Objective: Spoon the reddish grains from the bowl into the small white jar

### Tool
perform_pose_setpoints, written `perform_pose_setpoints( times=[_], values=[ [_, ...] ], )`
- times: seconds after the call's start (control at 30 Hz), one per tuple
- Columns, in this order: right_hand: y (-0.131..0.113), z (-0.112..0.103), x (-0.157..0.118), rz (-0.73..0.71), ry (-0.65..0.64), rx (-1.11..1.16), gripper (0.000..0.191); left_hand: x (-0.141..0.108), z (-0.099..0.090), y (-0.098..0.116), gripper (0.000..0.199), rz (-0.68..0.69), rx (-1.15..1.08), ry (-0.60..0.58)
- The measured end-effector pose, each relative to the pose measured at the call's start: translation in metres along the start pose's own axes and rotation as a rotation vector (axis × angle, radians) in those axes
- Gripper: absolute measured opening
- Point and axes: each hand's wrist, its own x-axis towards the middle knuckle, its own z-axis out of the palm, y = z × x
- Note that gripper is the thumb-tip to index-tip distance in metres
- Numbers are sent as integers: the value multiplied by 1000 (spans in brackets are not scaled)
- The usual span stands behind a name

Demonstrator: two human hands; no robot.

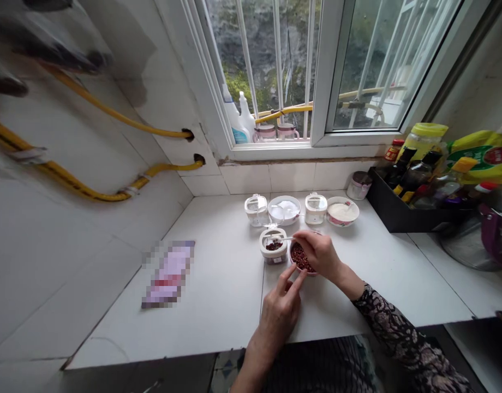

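The fingers [303,237] of the right hand [323,256] are pinched on the handle of a small white spoon [284,238], which points to nine o'clock, its far end over the mouth of an open jar [274,260]. In this head view, with twelve o'clock away from the person, a bowl [291,255] of reddish-brown grains [302,258] lies at six o'clock from those fingers, partly hidden beneath the right hand. The left hand [281,311] comes in from seven o'clock — its fingers parted, forefinger and thumb resting at the bowl's near rim, so the bowl sits at about one o'clock from their tips. How firmly they press cannot be told.

The open jar stands upright just beside the bowl, at nine o'clock, with dark red bits inside and its clear lid raised. Beyond, at eleven to one o'clock on the worktop [218,305], a lidded jar [256,210], a bowl of white powder [284,210], a second lidded jar [315,208] and a bowl of off-white grains [342,212] form a row. A purple packet [171,273] — blurred — lies well apart at nine o'clock; a black box of bottles [423,218] stands at two.
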Motion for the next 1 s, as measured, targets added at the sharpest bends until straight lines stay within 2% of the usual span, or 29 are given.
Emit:
perform_pose_setpoints(
  times=[0.07, 0.1, 0.27, 0.4, 0.6, 0.8, 1.0],
  values=[
    [-1, 0, -2, -131, -59, -92, 17, 0, 0, 0, 60, -2, -1, -7],
    [-1, -2, -2, -142, -54, -100, 18, 0, -1, 0, 60, -5, 0, -10],
    [9, -31, 5, 105, 76, -11, 14, -1, 0, 1, 58, -17, -4, -7],
    [22, -50, 8, 226, 41, -82, 15, -2, 1, 1, 57, -28, -12, -8],
    [29, -43, 4, 325, -71, -135, 16, -2, 1, 1, 56, -35, -17, -5],
    [32, -40, 5, 451, -57, -34, 15, -2, 0, 1, 56, -38, -15, -20],
    [34, -42, 5, 472, -68, -30, 14, -1, -1, 1, 56, -29, -7, -14]
  ],
)
